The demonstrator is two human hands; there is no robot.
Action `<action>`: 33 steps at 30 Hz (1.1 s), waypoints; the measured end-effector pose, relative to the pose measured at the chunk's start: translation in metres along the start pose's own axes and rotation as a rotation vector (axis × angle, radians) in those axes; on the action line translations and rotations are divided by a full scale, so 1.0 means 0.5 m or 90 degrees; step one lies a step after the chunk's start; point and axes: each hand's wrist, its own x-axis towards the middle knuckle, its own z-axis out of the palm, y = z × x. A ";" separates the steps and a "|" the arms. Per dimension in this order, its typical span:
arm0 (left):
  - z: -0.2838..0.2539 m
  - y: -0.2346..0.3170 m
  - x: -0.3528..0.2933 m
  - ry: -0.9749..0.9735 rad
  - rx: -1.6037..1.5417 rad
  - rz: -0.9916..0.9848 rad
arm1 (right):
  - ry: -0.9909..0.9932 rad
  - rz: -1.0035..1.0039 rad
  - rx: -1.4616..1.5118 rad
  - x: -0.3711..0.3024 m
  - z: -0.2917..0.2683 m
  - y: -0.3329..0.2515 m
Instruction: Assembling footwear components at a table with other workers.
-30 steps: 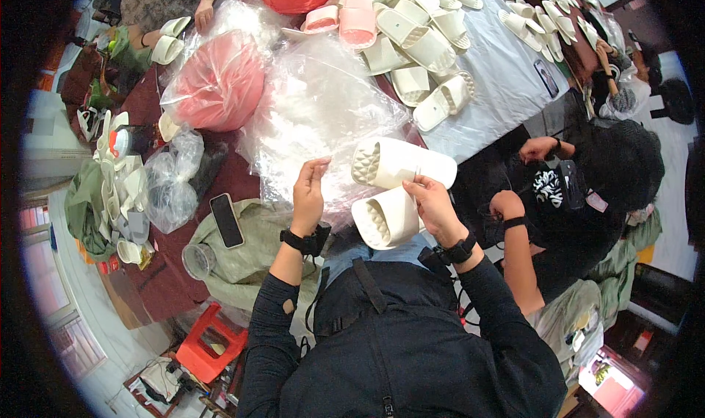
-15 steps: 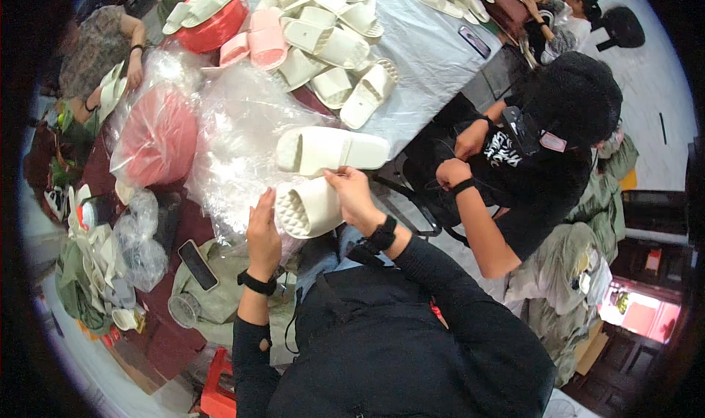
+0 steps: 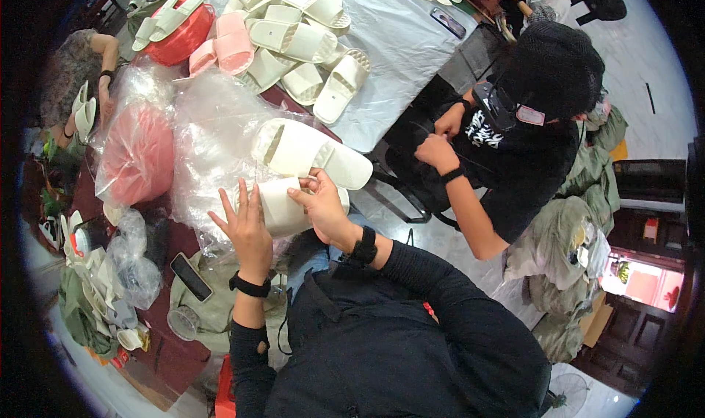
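"Cream all over, where were the lower slipper (image 3: 277, 206) and the upper slipper (image 3: 312, 153)?"

"Side by side in front of your body, over the near part of the clear plastic (image 3: 209, 135), with the pile of slippers (image 3: 297, 40) farther off."

"What did your right hand (image 3: 330, 211) do?"

"You pinched the lower slipper at its strap, thumb on top. Your fingertips were close to the upper slipper too, but I couldn't tell whether they gripped it."

"And your left hand (image 3: 250, 234)?"

"You had its fingers spread, grasping nothing I could make out, at the lower slipper's left end. Whether they touched it, I couldn't tell."

"Which step was that?"

"Holding the two together, I'd judge. Any next move called for a steady right pinch, and for your free left fingers to support that end."
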 end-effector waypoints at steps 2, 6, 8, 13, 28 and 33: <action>-0.010 0.015 0.001 -0.001 0.021 0.023 | 0.039 -0.049 -0.081 0.003 -0.002 -0.001; -0.008 0.029 -0.003 -0.031 -0.056 0.067 | -0.010 -0.012 0.007 0.017 -0.003 0.003; -0.015 0.031 0.005 -0.016 -0.117 0.026 | 0.000 -0.004 0.039 0.015 -0.001 0.005; -0.016 0.036 0.005 -0.054 -0.060 0.108 | 0.069 -0.033 0.184 0.039 0.011 0.023; -0.047 0.039 0.029 -0.067 -0.126 0.151 | -0.123 0.141 0.231 0.019 0.029 -0.007; -0.069 0.042 0.051 -0.024 -0.253 0.153 | -0.257 0.236 0.404 0.041 0.045 -0.025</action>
